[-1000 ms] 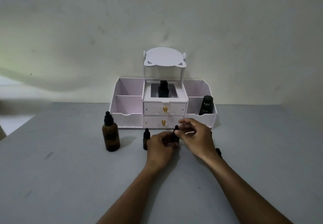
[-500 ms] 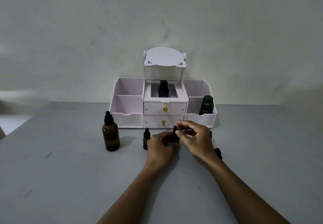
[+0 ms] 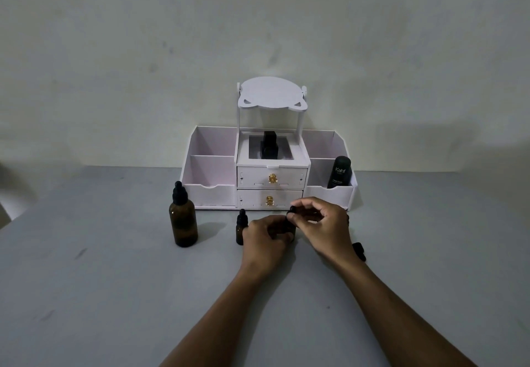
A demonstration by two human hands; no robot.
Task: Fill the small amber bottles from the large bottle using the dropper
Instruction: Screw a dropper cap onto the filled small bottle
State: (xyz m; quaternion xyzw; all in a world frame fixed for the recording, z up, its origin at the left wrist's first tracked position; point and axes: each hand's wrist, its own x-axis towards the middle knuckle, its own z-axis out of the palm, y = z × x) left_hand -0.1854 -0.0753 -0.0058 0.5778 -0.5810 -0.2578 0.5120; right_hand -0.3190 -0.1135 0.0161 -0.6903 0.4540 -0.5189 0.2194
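Right now I'm working over the grey worktop [image 3: 100, 295], with the white organiser [image 3: 269, 183] standing at the back against the wall. A black Kahf tube [image 3: 339, 172] is sitting in its right front compartment; a dark square bottle [image 3: 269, 146] is sitting in the middle top bay.

The large amber bottle [image 3: 183, 224] is standing upright, cap on, well to the left of both hands, nearer my left hand. It's untouched, so judging from that, filling isn't started yet.

My left hand [image 3: 265, 240] is wrapping round a small amber bottle [image 3: 291, 233], steadying it on the worktop; most of the bottle is hidden behind the fingers. My right hand [image 3: 324, 224] is coming in from the right and above, thumb and forefinger pressed together on that bottle's black dropper cap [image 3: 292, 209]. Bottle axis is vertical, cap directly under my right grip, so the next move looks like a twist and straight lift.

A second small bottle [image 3: 241, 227] is standing capped just beside my left hand, between it and the large bottle. Something small and black [image 3: 360, 250] is lying on the worktop behind my right wrist; I can't tell what it is.

Risk: tipping the small bottle if my left hold slackens.
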